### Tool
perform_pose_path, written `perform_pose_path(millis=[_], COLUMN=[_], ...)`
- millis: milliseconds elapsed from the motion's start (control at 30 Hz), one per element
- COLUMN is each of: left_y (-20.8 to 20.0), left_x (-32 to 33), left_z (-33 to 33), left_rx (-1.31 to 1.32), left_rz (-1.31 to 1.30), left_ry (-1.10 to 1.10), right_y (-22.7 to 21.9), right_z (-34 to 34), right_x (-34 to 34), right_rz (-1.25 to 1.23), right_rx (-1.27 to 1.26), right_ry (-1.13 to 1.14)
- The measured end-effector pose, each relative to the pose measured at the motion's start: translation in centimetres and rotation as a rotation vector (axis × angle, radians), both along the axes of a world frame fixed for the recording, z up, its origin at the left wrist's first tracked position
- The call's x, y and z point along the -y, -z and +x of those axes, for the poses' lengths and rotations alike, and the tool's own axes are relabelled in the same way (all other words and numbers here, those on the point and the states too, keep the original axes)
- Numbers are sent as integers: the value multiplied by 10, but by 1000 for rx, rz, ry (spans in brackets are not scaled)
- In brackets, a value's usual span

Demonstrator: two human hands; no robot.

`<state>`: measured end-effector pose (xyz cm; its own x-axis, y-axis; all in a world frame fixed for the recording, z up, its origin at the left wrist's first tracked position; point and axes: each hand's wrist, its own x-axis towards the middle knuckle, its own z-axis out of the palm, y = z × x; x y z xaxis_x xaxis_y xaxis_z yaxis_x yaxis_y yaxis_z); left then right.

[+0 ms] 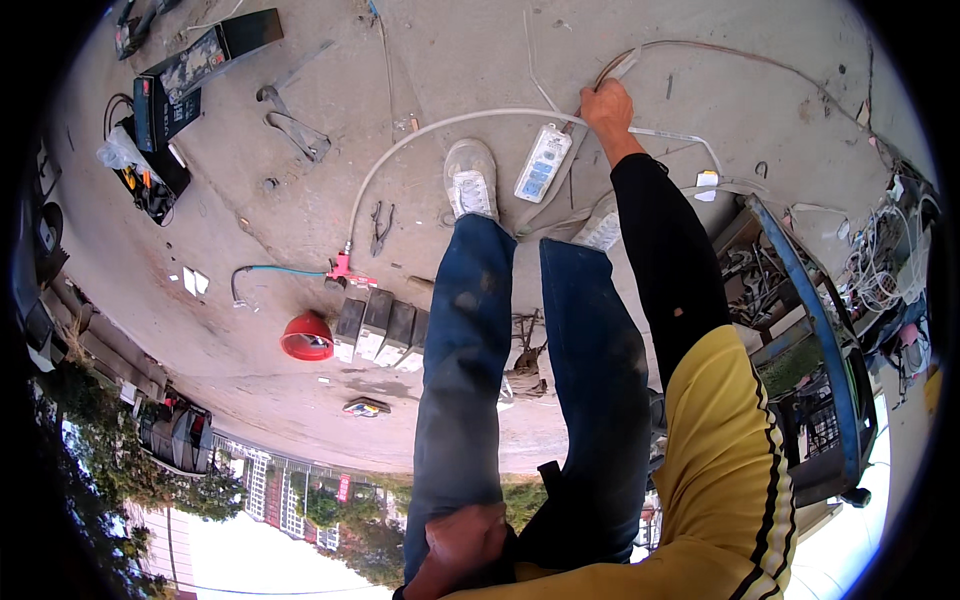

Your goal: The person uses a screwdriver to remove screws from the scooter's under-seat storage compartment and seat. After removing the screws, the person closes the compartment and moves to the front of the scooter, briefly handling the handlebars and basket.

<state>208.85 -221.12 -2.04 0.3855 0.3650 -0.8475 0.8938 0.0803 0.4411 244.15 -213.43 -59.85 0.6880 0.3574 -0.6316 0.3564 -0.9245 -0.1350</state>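
My right hand (607,108) is stretched out over the ground, closed around a brown cable (690,43). A flat grey strip (558,185) runs from beneath this hand toward my shoes. Left of the hand lies a white power strip (543,163) with blue sockets. A pale hose (430,128) arcs past the hand and leads to a red fitting (341,268). My left hand (468,548) rests curled at my thigh, low in the picture. Its fingertips are hidden, and whatever it may hold cannot be made out.
Pliers (381,228) lie left of my white shoe (470,180). Several grey blocks (375,322) stand beside a red bowl-shaped object (307,337). An open black toolbox (158,185) is at the left. On the right are a blue-edged metal cart (822,330) and tangled white wires (885,268).
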Motion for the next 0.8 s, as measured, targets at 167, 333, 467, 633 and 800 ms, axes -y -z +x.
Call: perform_pose_path(millis=[167,333,467,633,800], left_y=[-23,-77,-127,-156,-217], left_x=[9,4,-8,-41,-111], left_z=[18,55,90,88,111], left_rx=[35,-5,10,158,32], left_rz=[87,136,173,87,94], left_ry=[-64,-61,-36,-11,114], right_y=[-182,-374,-555,-757,-904], right_z=[24,72,128,242,361], right_x=[-13,49,41,64,114], right_rz=[574,1119,1305,1440,1537], right_rx=[-35,-6,-11,142,254], right_ry=[338,863,1091,1143,1214])
